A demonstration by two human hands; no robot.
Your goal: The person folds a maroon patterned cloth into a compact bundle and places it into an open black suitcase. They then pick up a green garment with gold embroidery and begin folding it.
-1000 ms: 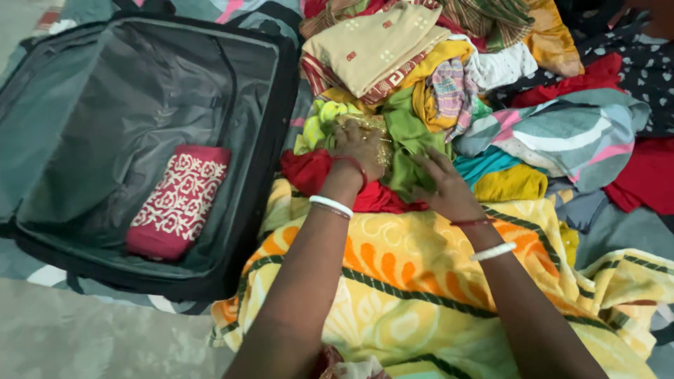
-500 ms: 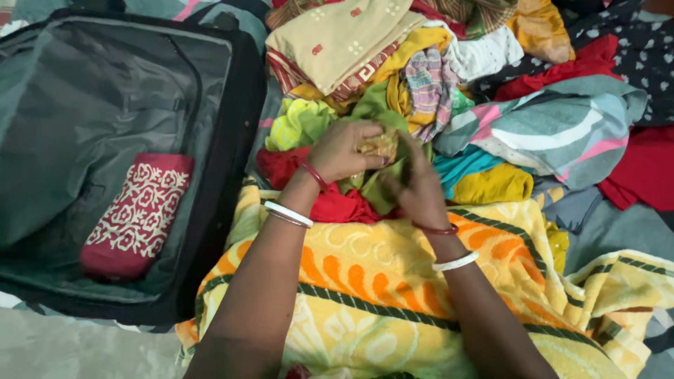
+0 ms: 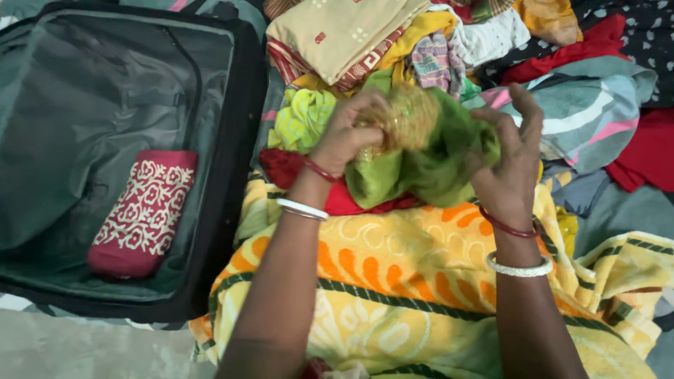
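Note:
My left hand (image 3: 347,137) grips a green cloth with gold embroidery (image 3: 421,151) at its gold part and holds it above the pile. My right hand (image 3: 509,165) grips the same cloth at its right side, with some fingers spread upward. Both wrists wear white and red bangles. Under the cloth lie a red garment (image 3: 284,168) and a yellow and orange patterned blanket (image 3: 393,281). A lime green cloth (image 3: 302,119) sits just left of my left hand.
An open dark suitcase (image 3: 232,175) lies at the left with a folded red cloth with white pattern (image 3: 144,210) inside. A heap of mixed clothes (image 3: 547,105) fills the top and right, with a beige folded cloth (image 3: 337,31) on top.
Both hands have lifted the green cloth off the pile and pulled it apart; my right hand moved to the right and up.

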